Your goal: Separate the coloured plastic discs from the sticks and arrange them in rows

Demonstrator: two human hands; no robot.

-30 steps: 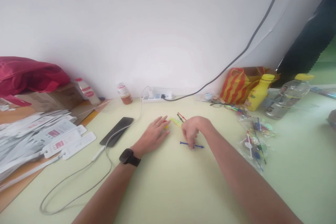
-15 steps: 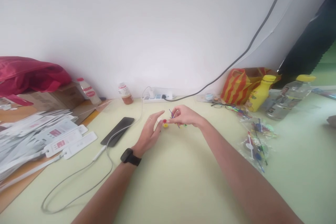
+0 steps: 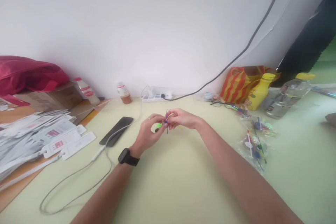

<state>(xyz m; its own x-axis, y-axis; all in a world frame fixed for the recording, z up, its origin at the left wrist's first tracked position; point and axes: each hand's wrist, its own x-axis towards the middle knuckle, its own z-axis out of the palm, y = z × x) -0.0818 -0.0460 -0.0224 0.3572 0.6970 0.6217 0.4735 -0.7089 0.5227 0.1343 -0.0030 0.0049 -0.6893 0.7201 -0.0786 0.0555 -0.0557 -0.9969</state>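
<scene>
Starting at my far left, a red bag [image 3: 28, 73] sits on cardboard boxes, and a heap of white packets [image 3: 39, 136] spreads over the table [image 3: 170, 182] edge below it. A dark phone [image 3: 117, 131] lies flat nearer the middle, its white cable [image 3: 78, 178] looping toward me. Behind it a small brown bottle [image 3: 124, 93] stands by the wall, next to a white power strip [image 3: 156, 95].

Just right of the phone, my left hand [image 3: 148, 133], with a black watch [image 3: 128, 156] on the wrist, is raised a little off the table, fingers curled in narrow toward the thumb. A thin blue stick [image 3: 167, 123] stands nearly upright right between my two hands, at the meeting of the fingertips. My left fingertips reach its near side; small green and dark bits show beside them, too blurred to name. My right hand [image 3: 182, 119] comes in from the other side, thumb and forefinger pinched tight on the stick near its middle, the other fingers folded loosely behind.

Further right, well apart from my hands, clear packets of coloured sticks [image 3: 253, 140] lie on the table, with glasses [image 3: 223, 104], a striped orange bag [image 3: 240, 84], a yellow bottle [image 3: 259, 92] and a clear bottle [image 3: 288, 96] behind them
</scene>
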